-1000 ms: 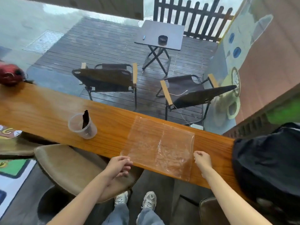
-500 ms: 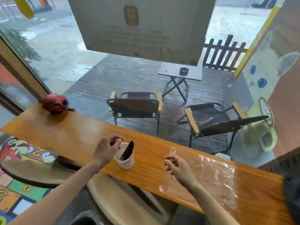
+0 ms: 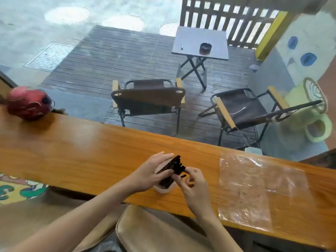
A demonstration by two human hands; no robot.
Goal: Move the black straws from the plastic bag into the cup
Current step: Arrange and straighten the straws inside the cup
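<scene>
A red helmet [image 3: 29,103] is seen at the far left of the wooden counter [image 3: 81,151], against the window edge. Near the counter's middle, a clear cup [image 3: 163,189] is stood close to the near edge; only its lower rim and base are visible, the rest being covered by hands. A bundle of black straws [image 3: 171,169] is seated in the cup, tilted, with the upper ends leaning up and to the right. The left hand [image 3: 151,174] is wrapped around the left side of the bundle, fingers extended along the straws and thumb pressed against them just above the cup. The right hand [image 3: 193,185] is placed just right of the bundle, fingers curled, with thumb and forefinger pinched on a straw end at the bundle's right edge. Both hands are thus closed on the straws. Further right, well apart from the cup, the clear bag [image 3: 254,188] is laid flat on the counter, wrinkled, with no straws seen inside. A padded stool [image 3: 154,231] is seen below the counter's near edge. Beyond the glass, two folding chairs [image 3: 148,99] and a small table [image 3: 200,42] are stood on a wet deck.
</scene>
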